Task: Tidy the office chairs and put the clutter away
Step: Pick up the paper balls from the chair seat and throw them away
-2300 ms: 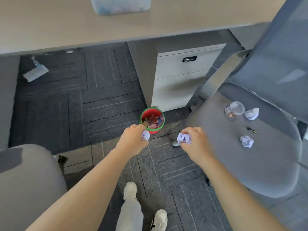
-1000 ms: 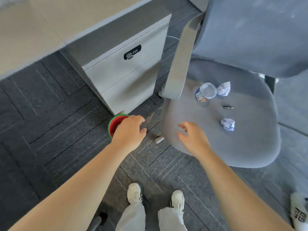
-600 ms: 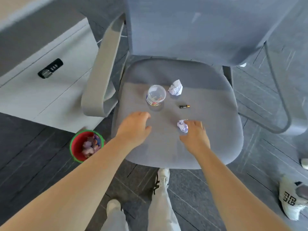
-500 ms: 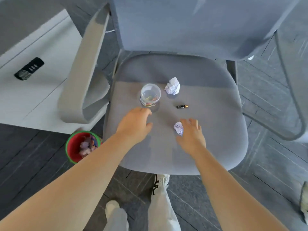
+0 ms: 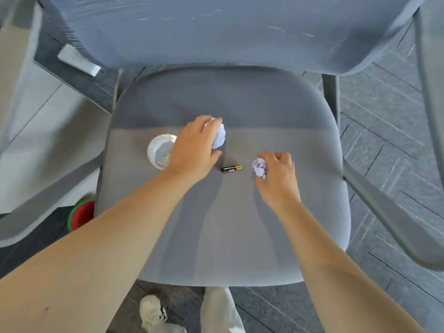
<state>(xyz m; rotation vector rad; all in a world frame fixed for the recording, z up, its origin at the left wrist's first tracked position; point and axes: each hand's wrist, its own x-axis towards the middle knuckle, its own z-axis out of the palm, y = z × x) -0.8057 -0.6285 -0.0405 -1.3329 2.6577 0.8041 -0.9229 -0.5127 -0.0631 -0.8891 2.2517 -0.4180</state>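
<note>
**A:** Start with the grey office chair (image 5: 223, 224) in front of you. What's different on its seat?

**B:** Half a second ago both your hands were low on the cushion, the left empty and the right just touching a paper wad. Now each hand has a wad: two pieces of clutter are about to leave the seat, so I'd judge this chair roughly half cleared.

**A:** And the bin?

**B:** The red bin with the green rim (image 5: 80, 213) sits on the floor by the chair's front left corner, mostly hidden by the seat. You will have to swing left to reach it.

**A:** My hands?

**B:** Your left hand (image 5: 192, 147) has reached forward past the clear plastic cup (image 5: 159, 150), fingers curled over the far crumpled paper (image 5: 219, 137), thumb beneath it. Your right hand (image 5: 278, 175) hovers nearer you, fingertips pinched around the other crumpled paper (image 5: 259, 168).

**A:** What stays behind?

**B:** The cup and the small battery (image 5: 231, 168), lying flat between your hands.
</note>
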